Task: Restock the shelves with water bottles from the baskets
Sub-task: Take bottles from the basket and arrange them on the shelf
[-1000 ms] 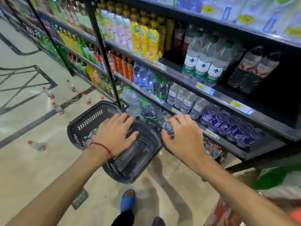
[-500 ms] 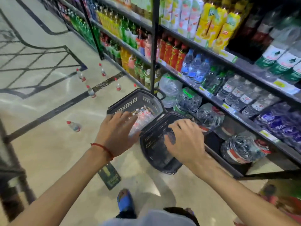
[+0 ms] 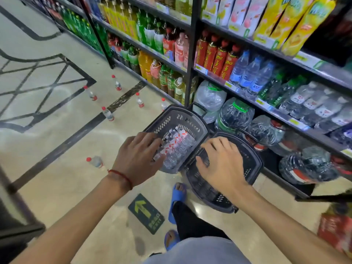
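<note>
Two dark plastic baskets stand on the floor against the shelving. The left basket [image 3: 198,126] holds several small water bottles [image 3: 178,144] with red-and-white labels. The right basket [image 3: 253,164] looks dark inside; I cannot make out its contents. My left hand [image 3: 138,159] reaches over the left basket's near rim, fingers stretched toward the bottles, holding nothing. My right hand [image 3: 222,162] hovers over the right basket's left rim with fingers loosely bent, also holding nothing. The shelf row [image 3: 312,105] to the right carries similar clear water bottles.
Several loose small bottles stand or lie on the floor, one [image 3: 95,161] near my left forearm and others [image 3: 107,113] further out. Large water jugs [image 3: 236,115] fill the bottom shelf behind the baskets. My foot in a blue slipper [image 3: 178,195] and a green arrow sticker [image 3: 146,213] lie below.
My left hand has shifted from the near basket's rim to over the bottle-filled basket. My right hand has come down from the shelf edge to the other basket. The view has swung left.
</note>
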The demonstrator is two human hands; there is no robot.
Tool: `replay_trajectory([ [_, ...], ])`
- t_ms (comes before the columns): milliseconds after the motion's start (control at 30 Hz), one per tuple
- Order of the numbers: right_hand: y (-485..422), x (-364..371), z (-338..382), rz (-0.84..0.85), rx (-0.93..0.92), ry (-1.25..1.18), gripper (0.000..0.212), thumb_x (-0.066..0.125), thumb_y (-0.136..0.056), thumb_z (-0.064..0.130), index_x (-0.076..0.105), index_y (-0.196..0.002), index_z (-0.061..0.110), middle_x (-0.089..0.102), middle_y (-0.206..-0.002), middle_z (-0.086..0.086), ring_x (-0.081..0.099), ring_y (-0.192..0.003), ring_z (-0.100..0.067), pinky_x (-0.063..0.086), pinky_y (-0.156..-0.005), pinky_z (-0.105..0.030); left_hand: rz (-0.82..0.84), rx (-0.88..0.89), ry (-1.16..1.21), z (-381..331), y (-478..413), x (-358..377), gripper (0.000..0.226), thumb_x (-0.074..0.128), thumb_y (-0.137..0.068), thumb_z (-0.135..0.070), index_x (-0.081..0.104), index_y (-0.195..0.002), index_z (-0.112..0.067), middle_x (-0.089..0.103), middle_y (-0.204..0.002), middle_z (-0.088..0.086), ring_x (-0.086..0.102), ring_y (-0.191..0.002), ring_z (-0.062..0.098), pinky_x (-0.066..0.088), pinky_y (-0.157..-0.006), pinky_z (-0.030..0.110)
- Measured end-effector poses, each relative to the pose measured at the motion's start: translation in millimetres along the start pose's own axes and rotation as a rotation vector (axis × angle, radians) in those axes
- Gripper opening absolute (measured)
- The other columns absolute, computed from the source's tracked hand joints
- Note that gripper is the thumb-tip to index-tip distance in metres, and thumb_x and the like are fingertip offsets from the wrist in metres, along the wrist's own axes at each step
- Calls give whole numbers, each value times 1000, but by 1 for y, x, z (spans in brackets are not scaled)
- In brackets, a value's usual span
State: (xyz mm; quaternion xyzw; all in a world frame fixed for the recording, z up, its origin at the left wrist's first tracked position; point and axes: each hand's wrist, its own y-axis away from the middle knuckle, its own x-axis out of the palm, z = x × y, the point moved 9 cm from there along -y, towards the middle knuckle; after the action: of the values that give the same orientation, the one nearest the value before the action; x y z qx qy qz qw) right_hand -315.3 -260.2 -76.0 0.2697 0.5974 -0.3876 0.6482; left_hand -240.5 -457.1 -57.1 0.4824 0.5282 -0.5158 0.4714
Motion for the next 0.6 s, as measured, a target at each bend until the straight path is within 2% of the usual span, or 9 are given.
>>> replay_trajectory([
  [200, -88, 38, -5, 61, 57, 4, 45, 52, -92, 48, 73, -117, 17, 66, -115, -1, 55, -117, -26, 46, -99, -42, 49, 17, -36, 61, -81, 27, 44, 58, -89, -48, 68, -115, -13, 68, -116, 9, 65, -105, 35, 55, -82, 46],
  [367, -156, 58, -2, 139, 71, 51, 45, 48, -91, 48, 71, -115, 18, 67, -115, -2, 55, -115, -26, 45, -100, -42, 60, 33, 32, 98, -131, 49, 41, 57, -93, -48, 65, -118, -17, 66, -117, 5, 62, -107, 32, 51, -86, 46],
  [467, -186, 67, 3, 128, 102, 75, 44, 50, -91, 45, 71, -116, 17, 68, -115, -3, 57, -115, -28, 45, -100, -44, 71, 34, 82, 127, -157, 67, 39, 58, -93, -46, 66, -117, -17, 67, -115, 5, 63, -107, 33, 51, -88, 47],
  [600, -220, 98, 14, 168, 188, 113, 45, 49, -92, 43, 72, -119, 16, 68, -115, -5, 57, -115, -30, 45, -99, -46, 153, 79, 102, 168, -193, 107, 44, 50, -93, -49, 67, -113, -15, 68, -114, 6, 63, -106, 33, 49, -88, 47],
])
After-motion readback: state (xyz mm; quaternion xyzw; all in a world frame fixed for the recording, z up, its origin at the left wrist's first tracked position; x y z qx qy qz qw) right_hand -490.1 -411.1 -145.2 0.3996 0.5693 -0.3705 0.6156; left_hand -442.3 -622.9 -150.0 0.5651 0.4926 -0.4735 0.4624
